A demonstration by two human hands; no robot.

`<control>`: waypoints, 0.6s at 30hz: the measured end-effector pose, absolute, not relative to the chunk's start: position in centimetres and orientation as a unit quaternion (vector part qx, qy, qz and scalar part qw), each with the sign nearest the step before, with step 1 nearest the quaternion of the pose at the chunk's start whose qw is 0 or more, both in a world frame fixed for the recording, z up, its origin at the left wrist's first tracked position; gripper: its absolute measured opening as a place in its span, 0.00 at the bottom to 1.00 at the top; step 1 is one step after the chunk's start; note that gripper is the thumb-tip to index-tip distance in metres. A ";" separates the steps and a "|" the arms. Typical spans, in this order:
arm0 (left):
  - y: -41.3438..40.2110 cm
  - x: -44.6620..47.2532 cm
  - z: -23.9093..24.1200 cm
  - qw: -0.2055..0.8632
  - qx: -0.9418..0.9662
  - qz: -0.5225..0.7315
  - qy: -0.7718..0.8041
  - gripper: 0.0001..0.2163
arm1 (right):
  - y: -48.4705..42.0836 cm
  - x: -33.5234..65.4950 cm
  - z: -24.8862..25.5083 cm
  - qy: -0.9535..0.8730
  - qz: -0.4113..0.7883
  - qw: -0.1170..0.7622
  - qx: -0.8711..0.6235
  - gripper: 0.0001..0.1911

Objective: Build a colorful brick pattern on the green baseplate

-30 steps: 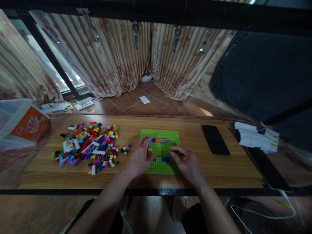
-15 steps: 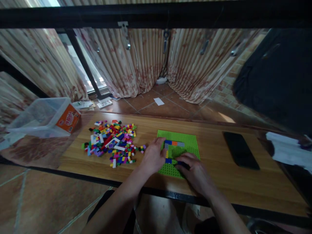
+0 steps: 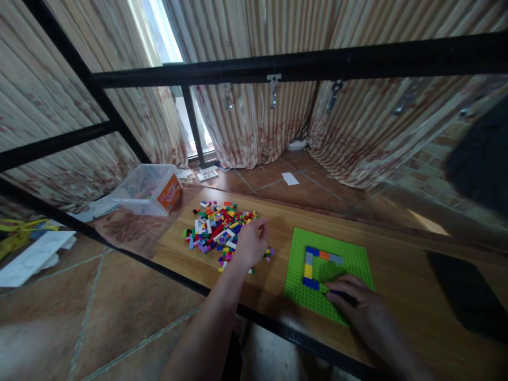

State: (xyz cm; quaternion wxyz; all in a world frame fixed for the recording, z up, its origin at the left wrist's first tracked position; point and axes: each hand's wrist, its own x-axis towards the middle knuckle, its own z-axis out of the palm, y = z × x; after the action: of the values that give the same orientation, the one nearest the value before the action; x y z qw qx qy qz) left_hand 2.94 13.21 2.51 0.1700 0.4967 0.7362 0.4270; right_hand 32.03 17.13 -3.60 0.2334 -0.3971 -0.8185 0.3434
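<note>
My left hand hovers at the right edge of a heap of mixed coloured toy bricks, its fingers loosely bent and apart, with nothing seen in them. On the green baseplate, blue, orange, grey and yellow bricks form an open-sided outline. My right hand rests over the plate's near right part. Its thumb and fingertips pinch a small green brick beside the blue brick at the near left corner. A dark patch between those fingers is too dim to name.
A clear plastic box with an orange label stands beyond the table's left end. A black phone-like slab lies on the wooden table at the right. A black metal rail crosses before the curtains.
My left hand has left the baseplate and moved left to the brick heap. My right hand stays at the plate's near side. The view has turned left.
</note>
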 end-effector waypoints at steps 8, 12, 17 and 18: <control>11.3 -3.8 3.9 0.108 0.428 0.359 0.822 0.10 | 17.5 32.2 -3.4 -0.827 0.307 0.225 -0.413 0.13; 10.6 -4.6 3.8 0.097 0.436 0.202 0.871 0.08 | 17.4 31.9 -2.6 -0.827 0.300 0.197 -0.433 0.15; 10.8 -3.7 3.1 0.072 0.430 0.180 0.882 0.10 | 17.2 31.6 -2.2 -0.827 0.306 0.181 -0.435 0.17; 10.9 -3.5 3.0 0.067 0.432 0.178 0.882 0.11 | 17.1 31.6 -2.1 -0.828 0.304 0.180 -0.435 0.18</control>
State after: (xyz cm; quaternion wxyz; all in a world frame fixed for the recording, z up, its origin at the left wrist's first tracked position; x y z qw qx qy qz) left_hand -3.46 10.90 2.97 0.0673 0.4319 0.8817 0.1777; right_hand 31.56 17.12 -2.14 0.1795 -0.4353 -0.8280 0.3044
